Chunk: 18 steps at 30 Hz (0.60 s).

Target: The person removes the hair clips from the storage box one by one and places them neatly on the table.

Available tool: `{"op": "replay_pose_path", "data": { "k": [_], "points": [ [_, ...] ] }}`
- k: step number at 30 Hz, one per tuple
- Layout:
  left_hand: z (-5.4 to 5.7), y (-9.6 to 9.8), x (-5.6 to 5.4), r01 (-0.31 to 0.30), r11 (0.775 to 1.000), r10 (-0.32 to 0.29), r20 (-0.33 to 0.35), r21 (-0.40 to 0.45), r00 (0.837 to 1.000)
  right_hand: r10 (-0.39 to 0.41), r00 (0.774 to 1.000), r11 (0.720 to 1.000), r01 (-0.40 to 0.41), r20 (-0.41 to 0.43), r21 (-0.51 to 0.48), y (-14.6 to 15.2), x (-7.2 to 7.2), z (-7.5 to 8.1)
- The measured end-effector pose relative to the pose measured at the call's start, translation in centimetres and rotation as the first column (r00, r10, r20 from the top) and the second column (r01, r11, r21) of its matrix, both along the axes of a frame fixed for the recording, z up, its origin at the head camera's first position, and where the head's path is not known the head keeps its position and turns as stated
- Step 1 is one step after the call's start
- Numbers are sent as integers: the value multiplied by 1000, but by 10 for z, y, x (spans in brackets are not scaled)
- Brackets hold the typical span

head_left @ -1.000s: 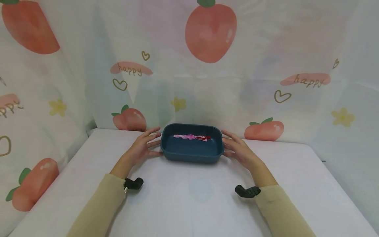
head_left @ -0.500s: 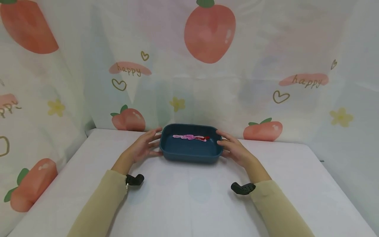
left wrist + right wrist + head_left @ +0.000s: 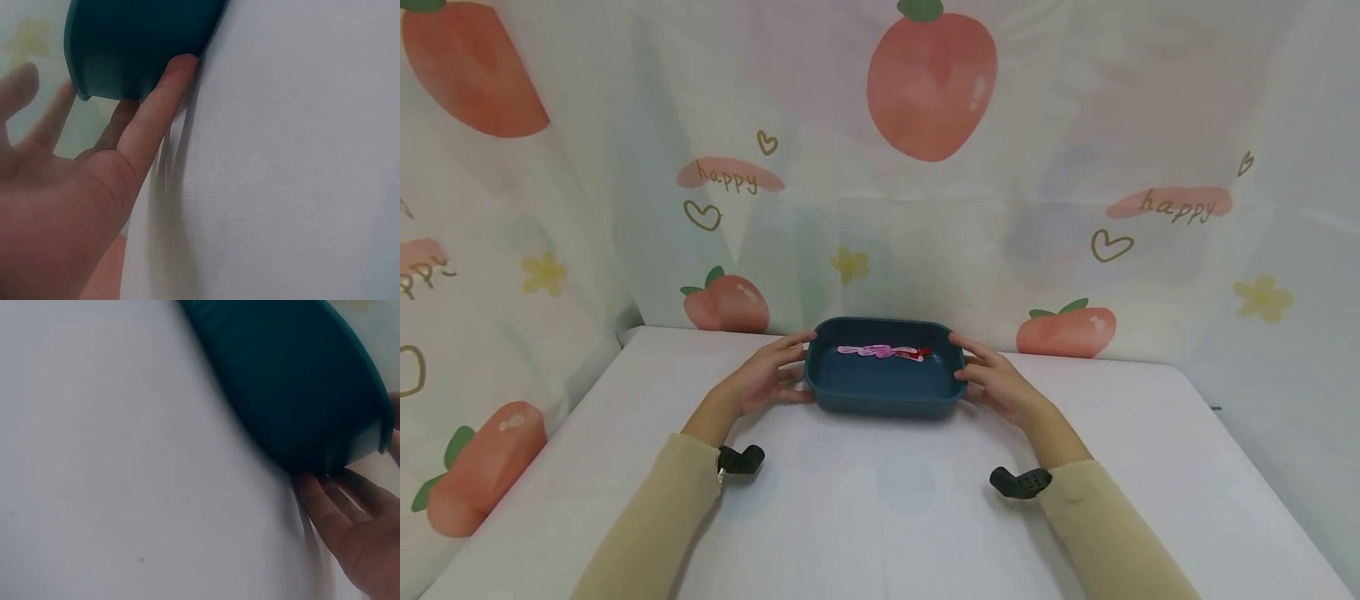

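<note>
A dark blue rectangular basin (image 3: 887,396) with rounded corners sits on the white table, close to the back curtain. In it lies a short row of slim pink and red pieces (image 3: 883,352) that look like hair clips. My left hand (image 3: 758,379) is at the basin's left end. Its straight thumb presses the lower front corner in the left wrist view, and its spread fingers (image 3: 50,122) reach along the end wall. At the other end, my right hand (image 3: 1003,385) has its extended fingertips against the wall and rim. Some right fingertips are hidden behind the basin.
A white cloth (image 3: 880,500) covers the table. Behind it hangs a fruit-print curtain (image 3: 925,242), with another fabric panel at the left. Black wrist cameras (image 3: 1021,483) jut inward from both wrists.
My right hand has come inward onto the basin's end, its fingertips now at the rim. The left fingers have closed in slightly on the other end. The basin has shifted slightly toward me.
</note>
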<state>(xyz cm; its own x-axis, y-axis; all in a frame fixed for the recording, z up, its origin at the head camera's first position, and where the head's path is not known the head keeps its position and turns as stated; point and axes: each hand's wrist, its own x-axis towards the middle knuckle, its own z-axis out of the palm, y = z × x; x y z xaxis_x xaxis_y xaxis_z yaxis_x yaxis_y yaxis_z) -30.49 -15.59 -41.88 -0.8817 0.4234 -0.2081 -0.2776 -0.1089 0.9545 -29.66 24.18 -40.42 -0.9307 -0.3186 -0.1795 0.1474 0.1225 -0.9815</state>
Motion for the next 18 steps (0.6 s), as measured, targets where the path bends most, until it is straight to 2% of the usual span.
{"op": "replay_pose_path", "data": {
  "k": [8,18],
  "points": [
    [-5,-1,16,-4,998,1,-59,-55,998,15,1000,998,-14,-18,54,1,9,-1],
    [-7,-1,33,-8,999,5,-71,-40,997,37,999,996,-35,-23,80,5,24,-1]
  ]
}}
